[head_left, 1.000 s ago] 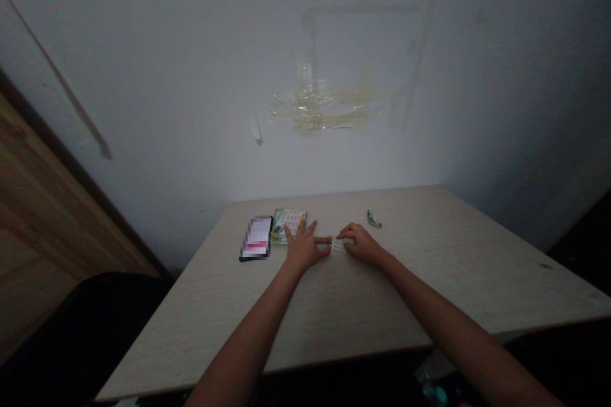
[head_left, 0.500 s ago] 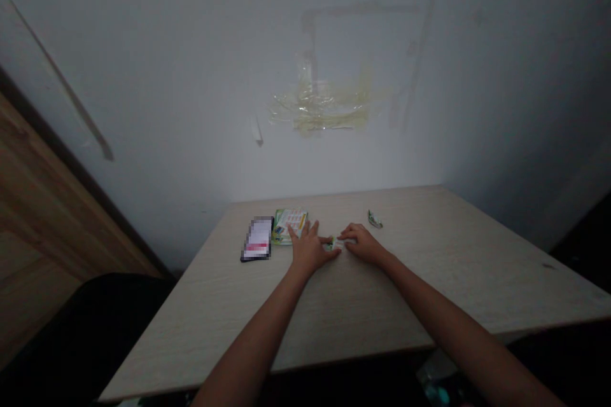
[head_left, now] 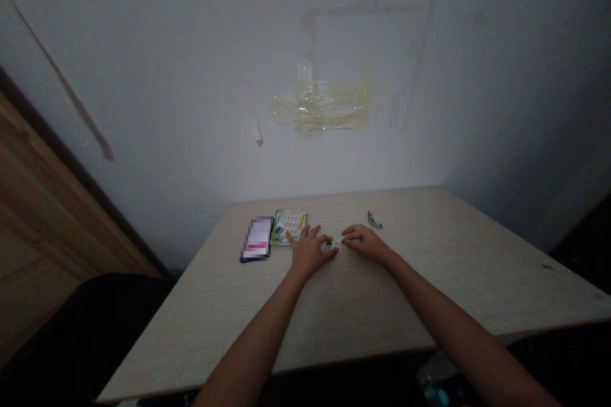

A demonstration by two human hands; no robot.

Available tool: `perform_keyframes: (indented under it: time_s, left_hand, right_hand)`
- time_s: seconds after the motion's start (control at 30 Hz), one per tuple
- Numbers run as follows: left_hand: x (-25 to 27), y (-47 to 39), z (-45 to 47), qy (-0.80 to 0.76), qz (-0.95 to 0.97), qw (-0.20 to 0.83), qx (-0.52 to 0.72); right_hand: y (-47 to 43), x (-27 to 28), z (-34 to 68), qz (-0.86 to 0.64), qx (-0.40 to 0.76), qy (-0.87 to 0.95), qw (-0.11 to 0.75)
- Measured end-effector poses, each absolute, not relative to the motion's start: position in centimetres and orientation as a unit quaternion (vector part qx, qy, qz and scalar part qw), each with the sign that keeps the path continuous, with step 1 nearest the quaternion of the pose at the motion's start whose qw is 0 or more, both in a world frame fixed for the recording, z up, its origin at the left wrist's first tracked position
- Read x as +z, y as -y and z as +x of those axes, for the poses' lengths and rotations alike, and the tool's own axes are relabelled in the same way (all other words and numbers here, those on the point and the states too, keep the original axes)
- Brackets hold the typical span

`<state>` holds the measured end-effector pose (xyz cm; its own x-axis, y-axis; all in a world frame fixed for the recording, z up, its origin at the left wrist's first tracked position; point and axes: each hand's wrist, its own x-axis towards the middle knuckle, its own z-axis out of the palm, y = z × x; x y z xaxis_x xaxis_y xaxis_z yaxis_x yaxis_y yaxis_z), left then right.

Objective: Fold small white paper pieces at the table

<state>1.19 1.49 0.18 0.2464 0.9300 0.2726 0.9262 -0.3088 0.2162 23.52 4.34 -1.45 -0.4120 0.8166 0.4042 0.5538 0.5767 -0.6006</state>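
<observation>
A small green-and-white folded piece [head_left: 335, 243], paper or wrapper, lies on the table between my two hands. My left hand [head_left: 308, 253] has its thumb and bent index finger curved around the left end of the piece, while its other fingers spread toward the stack of printed leaflets [head_left: 292, 221]. At the right end of the piece, my right hand [head_left: 366, 243] has its fingertips pinched together on the edge. My fingers partly cover the piece, so its exact shape is hard to make out.
A phone [head_left: 258, 238] with a lit, blurred screen lies left of the leaflets. Farther right on the pale wooden table [head_left: 363, 305] is a crumpled green-and-white scrap [head_left: 375, 219]. Behind the table rises a wall [head_left: 334, 159] with old tape on it.
My left index finger has bent more and drawn back. The right fingertips have shifted slightly right and closed together. The phone, leaflets and crumpled scrap stay in place.
</observation>
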Motion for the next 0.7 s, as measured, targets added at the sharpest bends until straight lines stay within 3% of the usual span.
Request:
perform_keyframes:
  time_s: [0.7]
  left_hand:
    - [0.15, -1.85, 0.82, -0.600, 0.784, 0.026, 0.154]
  right_hand:
    - [-4.38, -2.06, 23.26, -0.382, 0.135, 0.841, 0.357]
